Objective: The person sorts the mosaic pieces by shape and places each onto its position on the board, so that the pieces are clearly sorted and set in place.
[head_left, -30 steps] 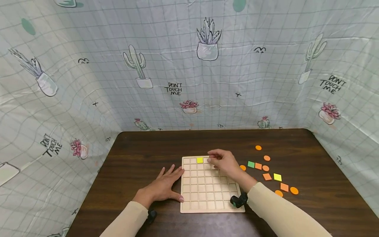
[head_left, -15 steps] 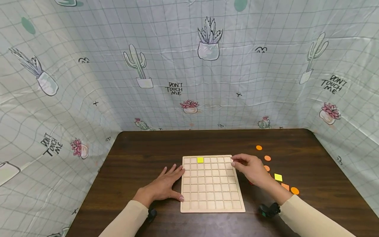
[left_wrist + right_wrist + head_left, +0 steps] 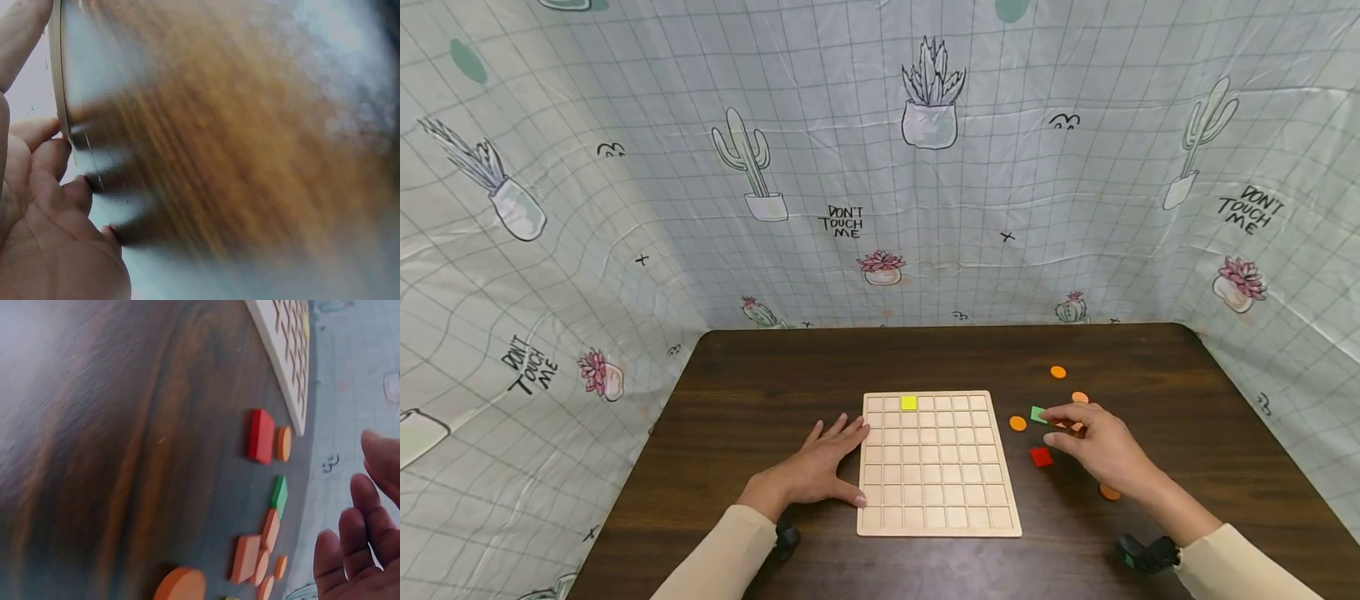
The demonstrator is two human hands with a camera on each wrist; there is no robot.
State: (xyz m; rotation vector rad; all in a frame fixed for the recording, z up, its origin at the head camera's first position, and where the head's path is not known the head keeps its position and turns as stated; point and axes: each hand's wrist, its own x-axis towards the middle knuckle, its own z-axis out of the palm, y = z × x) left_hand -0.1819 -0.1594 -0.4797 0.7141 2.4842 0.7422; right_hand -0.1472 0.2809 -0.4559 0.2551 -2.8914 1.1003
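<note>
A pale wooden grid board (image 3: 936,467) lies on the table, with one yellow square tile (image 3: 909,403) in its far row. My left hand (image 3: 808,471) rests with spread fingers on the table, thumb and a fingertip touching the board's left edge. Right of the board, my right hand (image 3: 1105,442) hovers over loose tiles, thumb and fingers apart. A green square tile (image 3: 1038,414) is near its fingertips and a red square tile (image 3: 1041,457) lies below them. In the right wrist view nothing sits between the fingers of the right hand (image 3: 369,537).
Orange round discs (image 3: 1017,424) and orange square tiles (image 3: 245,557) lie on the dark wooden table (image 3: 760,375) to the right, partly hidden by the right hand. A patterned curtain (image 3: 820,150) encloses the table's back and sides.
My right hand has moved right, from above the board's far row to over the loose tiles. The left hand has stayed at the board's left edge.
</note>
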